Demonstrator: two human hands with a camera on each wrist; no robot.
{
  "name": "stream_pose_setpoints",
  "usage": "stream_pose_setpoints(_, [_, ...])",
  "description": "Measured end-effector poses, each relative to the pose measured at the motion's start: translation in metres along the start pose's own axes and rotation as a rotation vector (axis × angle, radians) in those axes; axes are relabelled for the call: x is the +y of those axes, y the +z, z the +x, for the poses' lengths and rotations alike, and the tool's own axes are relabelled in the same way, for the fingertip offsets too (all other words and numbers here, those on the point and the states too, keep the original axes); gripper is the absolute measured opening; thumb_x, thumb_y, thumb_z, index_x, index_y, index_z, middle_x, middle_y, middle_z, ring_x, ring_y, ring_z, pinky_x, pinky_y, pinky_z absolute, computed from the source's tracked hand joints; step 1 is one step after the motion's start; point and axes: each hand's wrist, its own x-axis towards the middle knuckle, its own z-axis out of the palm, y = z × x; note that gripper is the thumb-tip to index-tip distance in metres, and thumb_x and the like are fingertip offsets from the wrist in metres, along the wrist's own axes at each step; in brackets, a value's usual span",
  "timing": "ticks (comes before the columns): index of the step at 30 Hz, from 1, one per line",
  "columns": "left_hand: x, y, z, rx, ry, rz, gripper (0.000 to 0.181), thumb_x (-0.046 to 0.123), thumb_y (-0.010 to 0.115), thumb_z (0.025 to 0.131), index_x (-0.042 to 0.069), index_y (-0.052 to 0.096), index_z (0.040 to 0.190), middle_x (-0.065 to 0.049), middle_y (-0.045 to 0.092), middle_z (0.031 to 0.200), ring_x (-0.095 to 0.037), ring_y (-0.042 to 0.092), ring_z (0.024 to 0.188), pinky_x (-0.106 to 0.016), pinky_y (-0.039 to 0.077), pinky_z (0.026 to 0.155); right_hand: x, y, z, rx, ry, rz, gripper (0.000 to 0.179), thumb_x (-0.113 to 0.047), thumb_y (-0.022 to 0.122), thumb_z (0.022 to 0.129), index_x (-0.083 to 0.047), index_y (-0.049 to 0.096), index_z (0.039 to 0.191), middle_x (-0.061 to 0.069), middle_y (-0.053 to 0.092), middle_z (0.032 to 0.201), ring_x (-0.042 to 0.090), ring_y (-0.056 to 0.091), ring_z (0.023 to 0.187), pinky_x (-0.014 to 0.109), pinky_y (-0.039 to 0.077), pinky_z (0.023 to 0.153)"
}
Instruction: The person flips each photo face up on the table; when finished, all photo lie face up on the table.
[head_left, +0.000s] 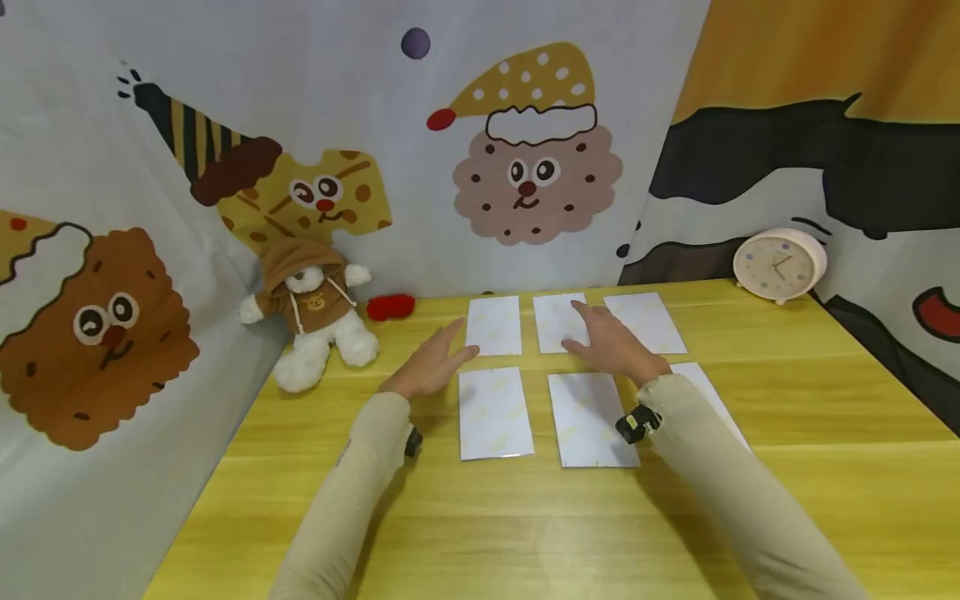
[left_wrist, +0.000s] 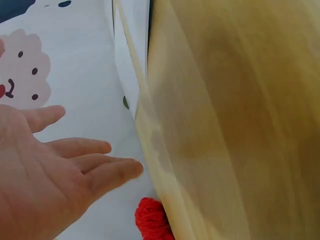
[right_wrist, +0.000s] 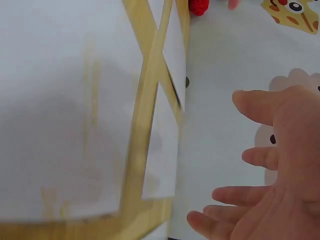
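Several white rectangular sheets with faint yellow marks lie flat in two rows on the table. My left hand [head_left: 431, 364] hovers just left of the back-left sheet [head_left: 493, 325] and the front-left sheet [head_left: 495, 414], fingers spread and holding nothing. Over the back-middle sheet [head_left: 553, 332] and its surroundings is my right hand [head_left: 613, 343], also spread and holding nothing. The front-middle sheet [head_left: 588, 421] lies below the right wrist. Part of the front-right sheet [head_left: 708, 392] is hidden by the right sleeve; the back-right sheet [head_left: 648, 323] lies beyond that hand. Both wrist views show fingers apart from the sheets.
A white plush toy in a brown hoodie [head_left: 315, 304] sits at the back left, beside a small red knitted item [head_left: 391, 307]. A round pale clock [head_left: 778, 265] stands at the back right. A cartoon-printed cloth [head_left: 427, 208] hangs behind the wooden table [head_left: 525, 533].
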Motion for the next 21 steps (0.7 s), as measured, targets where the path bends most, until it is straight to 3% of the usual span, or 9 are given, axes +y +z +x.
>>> stream_pose_setpoints(7, [0.000,-0.002,0.007,-0.030,-0.065,-0.124,0.082,0.072,0.034,0.097,0.027,0.014,0.163,-0.002,0.020,0.169,-0.030,0.021,0.156,-0.054,0.019,0.127,-0.003,0.009,0.014,-0.046,-0.002,0.095,0.073,-0.034,0.055,0.102,0.000,0.022,0.158,0.031,0.035,0.157,0.048,0.034,0.145,0.061,0.032,0.119])
stream_pose_setpoints(15, [0.002,-0.005,0.015,-0.046,-0.105,-0.291,0.074,0.057,0.042,0.101,0.021,0.021,0.162,-0.004,0.020,0.169,-0.030,0.019,0.157,-0.054,0.017,0.127,-0.016,0.017,0.024,-0.114,0.062,0.278,0.071,-0.038,0.052,0.103,-0.008,0.022,0.160,0.028,0.033,0.159,0.045,0.036,0.146,0.060,0.033,0.118])
stream_pose_setpoints(21, [0.000,-0.002,0.021,-0.056,-0.149,-0.358,0.072,0.054,0.046,0.100,0.018,0.027,0.159,-0.010,0.029,0.166,-0.034,0.028,0.153,-0.054,0.023,0.125,-0.024,0.024,0.037,-0.146,0.110,0.387,0.070,-0.038,0.052,0.102,-0.008,0.024,0.159,0.028,0.038,0.156,0.044,0.039,0.144,0.057,0.037,0.117])
